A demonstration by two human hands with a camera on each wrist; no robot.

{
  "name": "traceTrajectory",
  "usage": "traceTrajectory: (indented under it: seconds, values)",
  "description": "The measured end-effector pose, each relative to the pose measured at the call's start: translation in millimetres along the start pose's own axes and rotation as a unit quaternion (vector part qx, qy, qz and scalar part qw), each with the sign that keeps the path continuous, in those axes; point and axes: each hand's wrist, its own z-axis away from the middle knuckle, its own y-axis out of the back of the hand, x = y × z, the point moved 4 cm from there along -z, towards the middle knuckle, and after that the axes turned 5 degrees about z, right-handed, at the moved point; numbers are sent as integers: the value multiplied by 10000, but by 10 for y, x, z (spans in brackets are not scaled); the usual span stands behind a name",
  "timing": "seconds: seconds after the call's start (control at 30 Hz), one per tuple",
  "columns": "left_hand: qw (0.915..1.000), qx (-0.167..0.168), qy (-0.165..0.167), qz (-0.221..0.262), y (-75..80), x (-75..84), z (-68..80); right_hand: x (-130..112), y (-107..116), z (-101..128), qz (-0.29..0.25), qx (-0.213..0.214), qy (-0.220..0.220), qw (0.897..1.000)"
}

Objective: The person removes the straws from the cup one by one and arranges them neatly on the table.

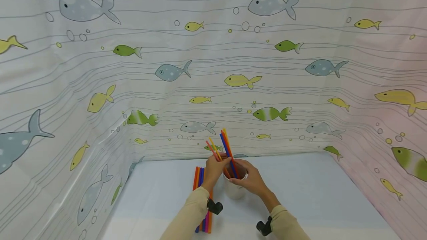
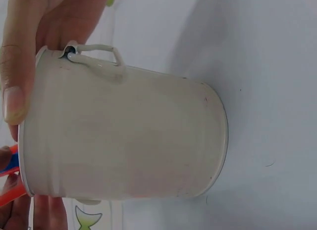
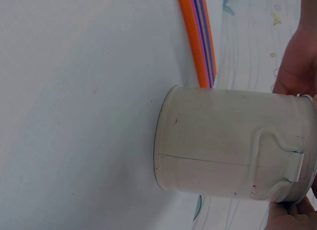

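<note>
L hand (image 1: pixel 216 167) pinches straws (image 1: pixel 227 149) in white tin cup (image 1: pixel 234 190); R hand (image 1: pixel 251 179) grips its rim (more straws (image 1: pixel 199 179) lie beside it).

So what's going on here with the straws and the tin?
A person stands coloured straws in a small white tin pail on a pale blue table. The left hand pinches a few straws at the rim; the right hand holds the pail. More straws lie on the table beside it.

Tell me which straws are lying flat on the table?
The bunch of straws left of the cup, beside the left hand. The other straws stand upright in the cup.
</note>
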Motion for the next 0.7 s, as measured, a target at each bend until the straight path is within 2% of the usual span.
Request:
traceTrajectory:
  seconds: [0.2,0.7]
  values:
    - [9999,32,107,-61,26,15,26,0,-9,-4,28,-28,-73,10000]
    - [10000,-5,74,-24,51,24,26,3,-9,1,44,0,-133,9999]
